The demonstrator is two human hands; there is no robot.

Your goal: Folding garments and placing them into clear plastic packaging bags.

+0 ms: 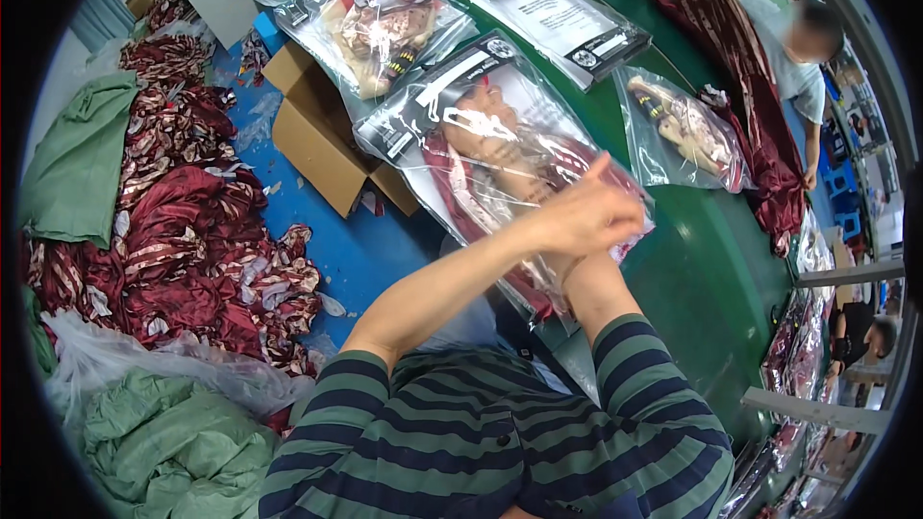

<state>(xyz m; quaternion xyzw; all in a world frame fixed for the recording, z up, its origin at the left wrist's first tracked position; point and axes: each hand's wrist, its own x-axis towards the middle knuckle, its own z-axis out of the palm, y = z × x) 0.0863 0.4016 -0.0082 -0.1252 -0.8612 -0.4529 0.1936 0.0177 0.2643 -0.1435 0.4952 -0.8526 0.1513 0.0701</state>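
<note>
A large clear plastic bag (pixel 558 101) with a black and white printed card lies tilted on the green table in front of me. Dark red and cream folded fabric (pixel 452 168) is inside it. My right hand (pixel 486 120) is deep in the bag, its forearm running through the bag's near end; through the glare its fingers look stretched out over the contents. Crossing above my right forearm, my left hand (pixel 588 213) is at the bag's near right edge. Its index finger points out and the other fingers curl down at the plastic.
Filled bags (pixel 385 34) and flat bags with cards (pixel 548 24) lie across the green table (pixel 711 269). Another filled bag (pixel 683 130) is at right. An open cardboard box (pixel 312 130) stands left, beside heaped red fabric (pixel 183 240). A person (pixel 784 48) handles dark red cloth opposite.
</note>
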